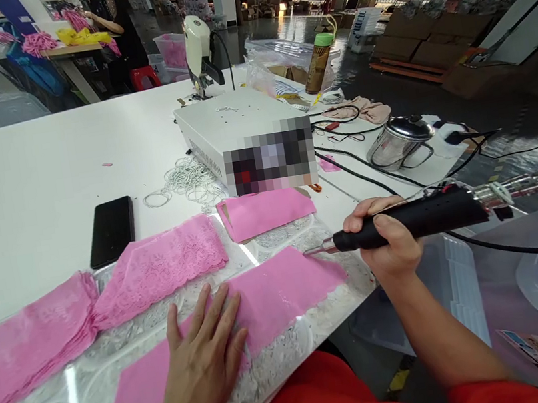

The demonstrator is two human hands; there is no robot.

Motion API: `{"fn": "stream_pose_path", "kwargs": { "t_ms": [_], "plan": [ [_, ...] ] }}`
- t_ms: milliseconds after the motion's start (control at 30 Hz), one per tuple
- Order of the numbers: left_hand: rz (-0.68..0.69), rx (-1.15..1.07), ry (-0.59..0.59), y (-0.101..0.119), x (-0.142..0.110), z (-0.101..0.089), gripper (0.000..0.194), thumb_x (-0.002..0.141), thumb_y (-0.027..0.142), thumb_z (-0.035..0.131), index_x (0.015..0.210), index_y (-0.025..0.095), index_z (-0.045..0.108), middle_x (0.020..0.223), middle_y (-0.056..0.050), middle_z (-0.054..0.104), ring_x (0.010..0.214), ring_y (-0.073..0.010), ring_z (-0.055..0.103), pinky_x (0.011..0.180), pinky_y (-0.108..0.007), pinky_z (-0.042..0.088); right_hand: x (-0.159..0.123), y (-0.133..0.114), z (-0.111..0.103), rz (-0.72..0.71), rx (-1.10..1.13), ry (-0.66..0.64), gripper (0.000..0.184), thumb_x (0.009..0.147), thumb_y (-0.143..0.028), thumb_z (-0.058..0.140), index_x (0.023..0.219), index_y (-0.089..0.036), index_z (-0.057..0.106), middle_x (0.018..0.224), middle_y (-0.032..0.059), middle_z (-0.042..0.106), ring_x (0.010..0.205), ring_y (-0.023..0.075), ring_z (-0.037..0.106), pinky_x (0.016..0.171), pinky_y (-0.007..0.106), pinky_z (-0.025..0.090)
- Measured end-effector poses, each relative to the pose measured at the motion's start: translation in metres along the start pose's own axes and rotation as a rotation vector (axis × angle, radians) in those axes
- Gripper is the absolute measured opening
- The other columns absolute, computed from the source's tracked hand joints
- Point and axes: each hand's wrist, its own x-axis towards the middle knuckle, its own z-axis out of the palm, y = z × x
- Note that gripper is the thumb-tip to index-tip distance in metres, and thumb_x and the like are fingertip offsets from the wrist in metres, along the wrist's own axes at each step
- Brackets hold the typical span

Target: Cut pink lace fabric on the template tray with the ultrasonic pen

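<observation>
A long pink fabric piece (283, 297) lies on a grey marbled mat (285, 344) close to the table's front edge. My left hand (205, 352) rests flat on it, fingers spread. Wrapped around a black handheld ultrasonic welding tool (413, 217), my right hand (388, 237) keeps its metal tip at the upper right edge of the fabric. Whether the tip presses down is hard to tell. Behind the left hand is a pink lace piece (162, 268), beside a layered pink fabric stack (32, 341). Another folded pink piece (268, 212) lies beyond.
A white machine box (240, 111) stands at the back, with a cable running to the tool. Around it are a black phone (110, 232), tangled elastic cord (189, 179), a lidded metal cup (401, 141) and a bottle (320, 62). Clear plastic bins (454, 288) sit below right.
</observation>
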Motion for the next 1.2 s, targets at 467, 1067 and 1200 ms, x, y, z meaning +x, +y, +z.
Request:
{"fn": "stream_pose_path", "kwargs": {
  "t_ms": [467,1067,1200],
  "plan": [
    [-0.002,-0.004,0.003,-0.001,0.000,0.002,0.044,0.095,0.024,0.046,0.138,0.020,0.051,0.138,-0.010,0.057,0.133,-0.0337,0.046,0.117,-0.059,0.007,-0.004,-0.018,-0.021,0.032,0.038,0.123,0.011,0.061,-0.023,0.061,0.070,-0.018,0.063,0.069,-0.0006,0.060,0.047,0.0105,0.053,0.045,0.028,0.047],
    [0.012,-0.016,0.011,-0.005,-0.001,0.004,0.046,0.094,0.024,0.046,0.139,0.019,0.050,0.138,-0.012,0.056,0.133,-0.0348,0.046,0.115,-0.061,0.008,-0.005,-0.025,-0.033,-0.011,0.016,0.090,0.008,0.066,-0.021,0.060,0.073,-0.018,0.063,0.071,0.0002,0.059,0.050,0.0108,0.055,0.048,0.027,0.048],
    [0.021,-0.005,0.027,-0.003,0.002,0.003,0.043,0.094,0.024,0.046,0.136,0.017,0.053,0.136,-0.013,0.058,0.130,-0.0368,0.048,0.113,-0.063,0.010,-0.007,-0.031,-0.047,-0.021,-0.001,0.095,0.009,0.067,-0.021,0.059,0.074,-0.018,0.063,0.072,0.0006,0.058,0.050,0.0104,0.054,0.047,0.027,0.048]
  ]
}}
